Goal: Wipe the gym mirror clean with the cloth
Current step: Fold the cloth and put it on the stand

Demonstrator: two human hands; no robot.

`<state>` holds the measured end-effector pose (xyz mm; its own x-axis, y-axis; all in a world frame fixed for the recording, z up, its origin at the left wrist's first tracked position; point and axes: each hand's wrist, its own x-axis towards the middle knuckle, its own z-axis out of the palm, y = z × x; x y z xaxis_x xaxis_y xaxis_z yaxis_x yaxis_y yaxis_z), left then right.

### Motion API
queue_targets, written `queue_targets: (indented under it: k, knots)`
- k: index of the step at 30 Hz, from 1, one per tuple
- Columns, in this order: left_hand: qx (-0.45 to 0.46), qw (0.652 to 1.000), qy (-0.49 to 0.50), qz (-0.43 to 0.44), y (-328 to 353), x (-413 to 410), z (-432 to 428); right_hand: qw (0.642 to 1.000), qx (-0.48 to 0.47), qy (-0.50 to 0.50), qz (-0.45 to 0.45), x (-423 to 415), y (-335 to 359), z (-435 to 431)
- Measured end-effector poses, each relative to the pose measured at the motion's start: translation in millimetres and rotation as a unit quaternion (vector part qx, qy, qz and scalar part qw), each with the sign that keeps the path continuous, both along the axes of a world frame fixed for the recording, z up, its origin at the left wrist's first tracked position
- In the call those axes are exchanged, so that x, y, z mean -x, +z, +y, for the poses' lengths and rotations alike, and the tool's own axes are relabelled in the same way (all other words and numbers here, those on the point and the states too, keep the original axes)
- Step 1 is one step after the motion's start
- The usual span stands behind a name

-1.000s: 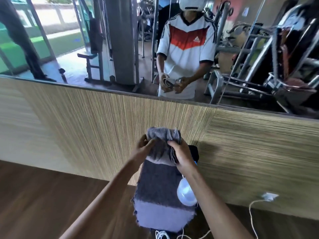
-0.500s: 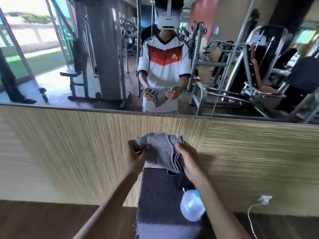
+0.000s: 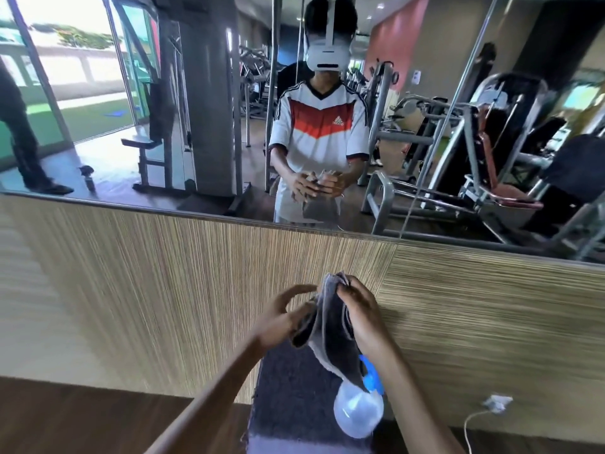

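The gym mirror (image 3: 203,103) fills the upper half of the view, above a striped wood-look wall panel (image 3: 147,283). In front of the panel I hold a grey cloth (image 3: 330,326), folded and hanging down between my hands. My right hand (image 3: 361,314) pinches its top edge and side. My left hand (image 3: 283,317) grips its lower left fold, fingers partly curled. The mirror reflects a person in a white and red shirt holding the cloth with both hands.
A grey padded stool or bench (image 3: 294,398) stands below my hands against the wall. A clear spray bottle with a blue top (image 3: 360,407) hangs under my right forearm. A white plug and cable (image 3: 496,404) lie at the lower right. Brown wooden floor (image 3: 82,417) lies on the left.
My head has tilted up, showing more of the mirror. The cloth went from spread between both hands to folded narrow and hanging, with my hands closer together.
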<state>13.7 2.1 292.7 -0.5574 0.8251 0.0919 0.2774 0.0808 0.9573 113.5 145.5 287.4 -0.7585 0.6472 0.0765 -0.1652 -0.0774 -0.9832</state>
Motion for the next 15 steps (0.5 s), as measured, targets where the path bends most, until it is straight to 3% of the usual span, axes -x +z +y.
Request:
queue_targets:
  k: [7, 10, 15]
  knots:
    - [0.009, 0.998, -0.06, 0.002, -13, -3, -10, 0.993, -0.06, -0.075, -0.073, 1, 8, 4]
    - [0.024, 0.999, -0.038, 0.002, -26, 4, -9, 0.99, -0.065, -0.081, -0.093, 4, 13, 0]
    - [-0.002, 0.994, 0.047, 0.097, -36, 1, -4, 0.992, -0.062, -0.06, -0.09, 4, 19, -6]
